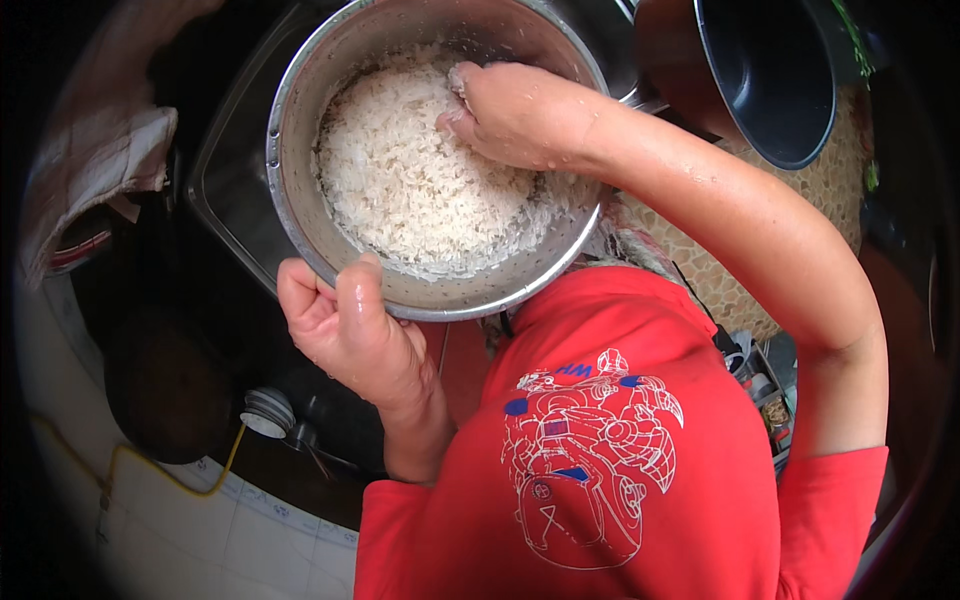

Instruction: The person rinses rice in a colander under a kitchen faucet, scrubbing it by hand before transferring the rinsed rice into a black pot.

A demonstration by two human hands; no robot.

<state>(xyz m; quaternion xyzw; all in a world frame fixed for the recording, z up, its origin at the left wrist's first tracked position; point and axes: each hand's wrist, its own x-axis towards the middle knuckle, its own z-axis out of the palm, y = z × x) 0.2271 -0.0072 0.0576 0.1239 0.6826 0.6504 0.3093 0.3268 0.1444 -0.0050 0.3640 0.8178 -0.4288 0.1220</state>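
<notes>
A perforated metal colander holds wet white rice. My left hand grips its rim at the lower left, with the thumb on top and fingers curled around the edge. Inside, at the upper right, my right hand touches the rice with bent fingers; grains cling to them. Its palm faces away, so whether it holds a handful cannot be seen. Both hands are wet.
A dark-lined pot is at the upper right. Behind the colander lies a metal sink edge. A cloth is at the left, a dark round pan and a yellow hose at the lower left.
</notes>
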